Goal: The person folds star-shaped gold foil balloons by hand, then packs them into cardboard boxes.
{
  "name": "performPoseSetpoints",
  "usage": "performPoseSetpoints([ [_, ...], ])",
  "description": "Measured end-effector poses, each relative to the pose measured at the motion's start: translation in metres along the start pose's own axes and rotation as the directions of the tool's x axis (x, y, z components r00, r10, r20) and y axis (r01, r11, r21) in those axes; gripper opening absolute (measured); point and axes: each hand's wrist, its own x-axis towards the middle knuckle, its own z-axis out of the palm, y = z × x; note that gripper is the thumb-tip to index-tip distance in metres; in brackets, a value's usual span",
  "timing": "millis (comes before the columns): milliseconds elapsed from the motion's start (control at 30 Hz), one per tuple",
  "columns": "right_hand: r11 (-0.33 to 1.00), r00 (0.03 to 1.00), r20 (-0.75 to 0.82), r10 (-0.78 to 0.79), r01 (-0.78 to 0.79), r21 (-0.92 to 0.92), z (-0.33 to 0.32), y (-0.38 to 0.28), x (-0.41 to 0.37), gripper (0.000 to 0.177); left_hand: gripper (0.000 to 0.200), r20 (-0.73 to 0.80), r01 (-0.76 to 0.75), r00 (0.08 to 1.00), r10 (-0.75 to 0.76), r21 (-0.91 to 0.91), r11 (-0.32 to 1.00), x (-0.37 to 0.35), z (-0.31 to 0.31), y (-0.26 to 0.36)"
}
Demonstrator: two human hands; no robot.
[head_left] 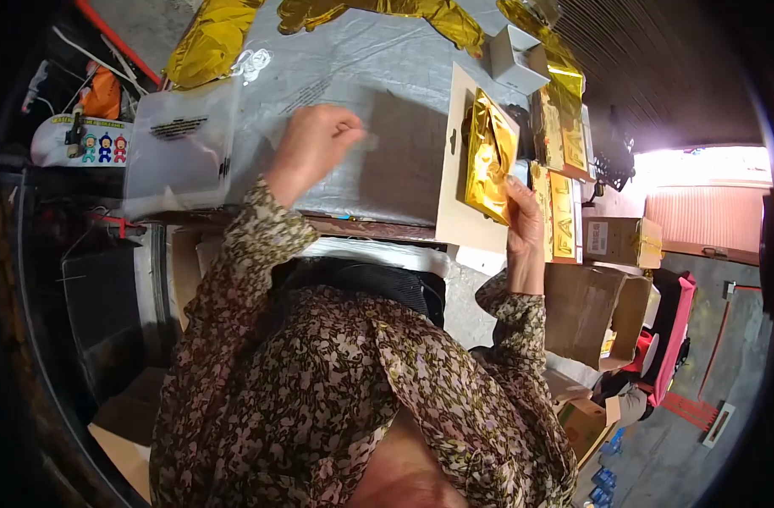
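Gold foil packet: I see it (pixel 488 165) right of centre at the near side of the table (pixel 353 63), lying along a pale card (pixel 452 190) with a hang slot.
Right hand: I have this hand (pixel 526 216) clamped on the packet's near right edge, thumb on the foil. I judge a light, flat pinch best, since hard pressure could crease the thin film.
Left hand: this one (pixel 311 144) is raised over the table, well apart from the packet, fingers curled. Something faint and clear shows by the tips; I cannot tell whether they are closed on it.
Pale card: it seems to reach past the table's near edge, so I would want its broad face supported and the packet square to it, with the slot left uncovered.
Glare: the foil throws bright highlights on my feed, so I would judge alignment by its outer edges instead of its shine.
Right side: a small white box (pixel 518 63) sits beyond the packet, with gold-coloured packs (pixel 563 216) close by on the right; I would keep sideways motion small there.
Far left: gold foil (pixel 213 42) lies beyond a clear plastic container (pixel 175 157).
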Motion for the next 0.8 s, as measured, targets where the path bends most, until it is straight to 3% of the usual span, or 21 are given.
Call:
performPoseSetpoints([
  [100,0.977,0.996,-0.049,-0.068,0.057,-0.203,-0.001,-0.01,-0.006,0.027,0.021,0.07,-0.001,0.998,0.004,-0.039,0.999,-0.014,-0.022,-0.017],
  [167,0.964,0.99,-0.093,-0.105,0.078,-0.255,0.0,-0.009,-0.008,0.02,0.024,0.139,0.081,0.988,-0.073,-0.058,0.995,-0.023,-0.026,-0.018],
  [333,0.954,0.992,-0.108,-0.058,0.024,-0.298,-0.001,-0.003,-0.001,0.015,0.034,-0.144,-0.047,0.988,0.059,0.083,0.995,-0.012,-0.012,-0.033],
  [400,0.954,0.986,-0.161,-0.046,-0.004,-0.3,0.0,0.001,0.005,0.014,0.035,-0.12,-0.02,0.992,0.028,0.07,0.997,-0.007,0.0,-0.035],
  [467,0.933,0.996,-0.086,0.015,-0.045,-0.356,-0.009,0.006,0.013,0.013,0.036,-0.096,0.001,0.995,0.005,0.06,0.998,-0.005,0.003,-0.037],
  [633,0.907,0.994,-0.103,0.042,-0.081,-0.412,-0.002,0.006,0.017,0.011,0.038,0.058,0.01,0.998,-0.011,0.005,1.0,-0.013,0.002,-0.03],
  [700,0.862,0.99,-0.132,0.048,-0.108,-0.495,0.003,0.001,0.015,0.011,0.04,0.052,0.003,0.999,-0.003,-0.002,1.0,-0.017,0.003,-0.03],
  [800,0.867,0.984,-0.168,0.062,-0.137,-0.479,0.009,0.0,0.019,0.013,0.044,0.036,0.001,0.999,-0.002,0.024,1.0,-0.016,0.004,-0.029],
])
